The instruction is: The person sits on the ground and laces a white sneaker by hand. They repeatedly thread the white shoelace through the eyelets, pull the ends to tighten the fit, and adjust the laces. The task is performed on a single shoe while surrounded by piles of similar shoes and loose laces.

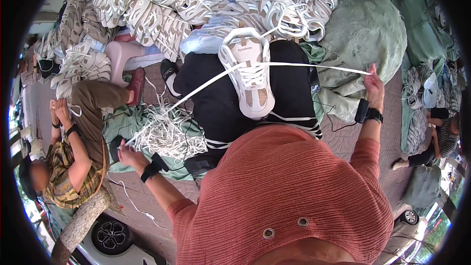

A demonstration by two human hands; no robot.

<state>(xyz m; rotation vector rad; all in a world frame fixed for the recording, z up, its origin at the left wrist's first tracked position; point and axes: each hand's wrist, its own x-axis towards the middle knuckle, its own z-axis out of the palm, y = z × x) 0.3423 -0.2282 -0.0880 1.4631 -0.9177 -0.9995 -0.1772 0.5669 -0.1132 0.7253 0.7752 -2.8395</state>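
A white and beige shoe upper (254, 91) lies across my lap on black cloth, its toe toward me. White lacing crosses its front, and a long white shoelace (196, 90) runs out from the upper on both sides, drawn nearly straight. Far out to the left, my left hand (131, 157) is closed on one length of the lace, above a heap of loose white laces (169, 135). Raised at the right, my right hand (374, 88) pinches the other length by its end. Neither hand touches the upper itself. Both wrists wear black bands.
Piles of similar shoe uppers (157, 14) lie ahead. A large green sack (363, 29) stands at the right, and a pink stool (117, 59) at the left. Another person (73, 167) sits at the left, hands raised at an upper. A tree trunk (78, 225) rises lower left.
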